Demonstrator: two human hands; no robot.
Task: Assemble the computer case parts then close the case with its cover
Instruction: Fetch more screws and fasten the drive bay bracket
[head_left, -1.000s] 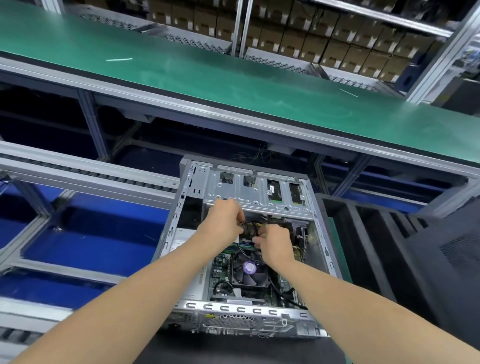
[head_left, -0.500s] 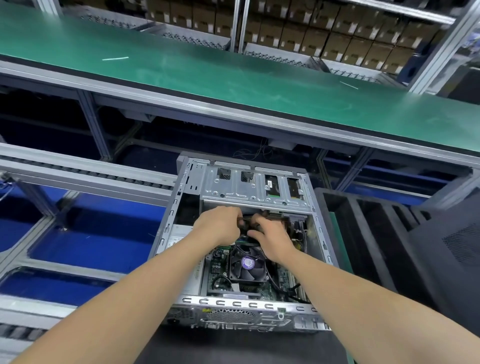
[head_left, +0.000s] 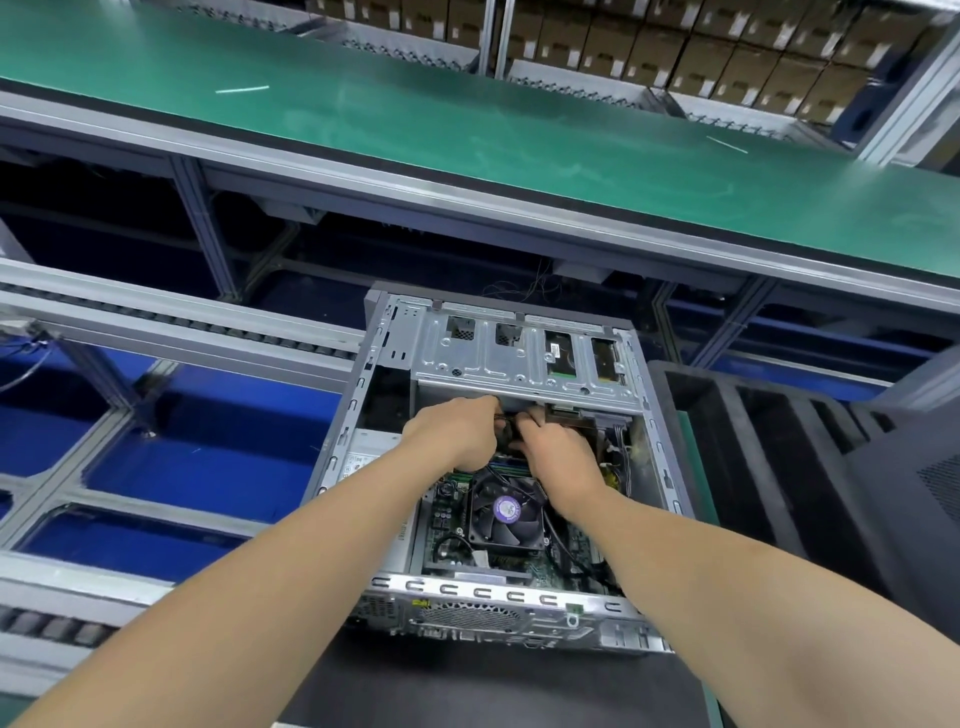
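An open grey computer case (head_left: 660, 431) lies on its side in front of me, its motherboard and a black CPU fan (head_left: 506, 512) with a purple label showing. Both hands are inside it, just below the silver drive cage (head_left: 488, 358). My left hand (head_left: 457, 431) and my right hand (head_left: 561, 457) grip a bundle of black cables (head_left: 506, 428) between them, fingers curled around it. The fingertips and the cable ends are hidden under the cage edge. A dark case cover (head_left: 930, 488) leans at the far right.
A green conveyor belt (head_left: 467, 135) runs across the back, with shelves of cardboard boxes (head_left: 727, 47) behind it. Grey roller rails (head_left: 156, 317) and blue bins (head_left: 208, 441) lie to the left. A black foam tray (head_left: 769, 447) stands right of the case.
Both hands have moved a little deeper into the case toward the drive cage, closing together on the cables. The view has tilted slightly.
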